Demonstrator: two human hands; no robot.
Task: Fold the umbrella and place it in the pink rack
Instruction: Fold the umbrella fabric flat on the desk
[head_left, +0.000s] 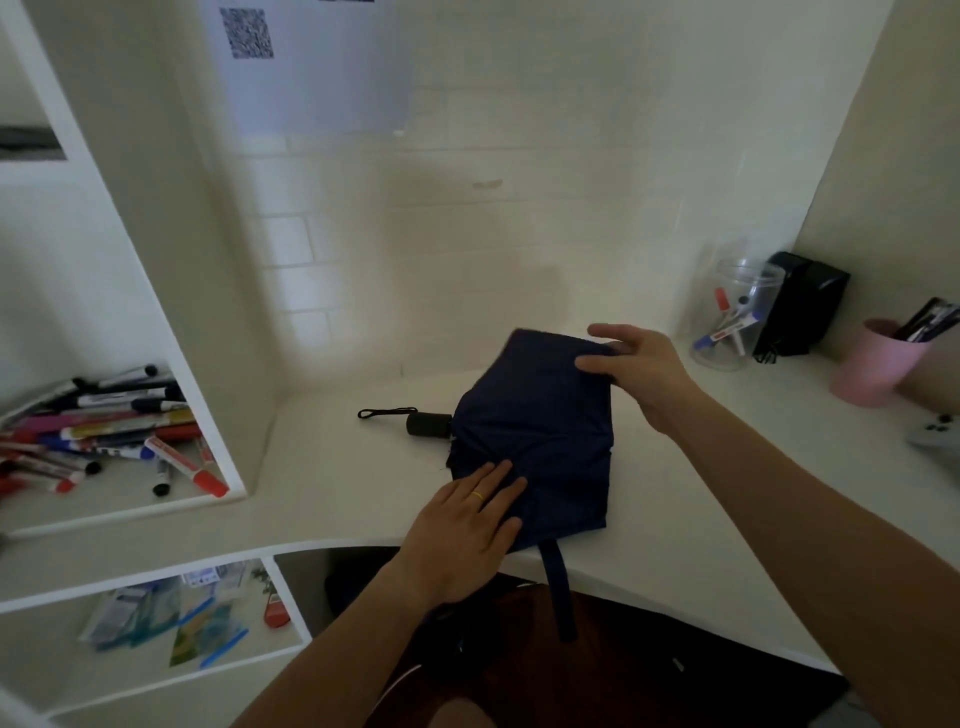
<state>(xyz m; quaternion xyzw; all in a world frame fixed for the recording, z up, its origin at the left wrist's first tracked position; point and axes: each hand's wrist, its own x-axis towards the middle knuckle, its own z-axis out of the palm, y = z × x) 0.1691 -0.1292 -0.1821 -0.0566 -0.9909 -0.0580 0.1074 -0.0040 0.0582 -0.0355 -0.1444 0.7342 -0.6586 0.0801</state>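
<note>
A collapsed navy-blue fabric umbrella (535, 436) lies on the white desk (332, 499), its short black handle (427, 424) and wrist loop pointing left, and its closing strap (560, 590) hanging over the desk's front edge. The left hand (462, 535) presses flat on the near fabric, fingers straight, with a gold ring on one finger. The right hand (641, 369) pinches a fold at the far right corner. A pink cylindrical holder (878, 370) stands well apart at the right, beside a clear jar of markers (735, 317).

navy umbrella (535, 431), black handle (428, 424), pink cup (878, 364), white desk (332, 499).
</note>
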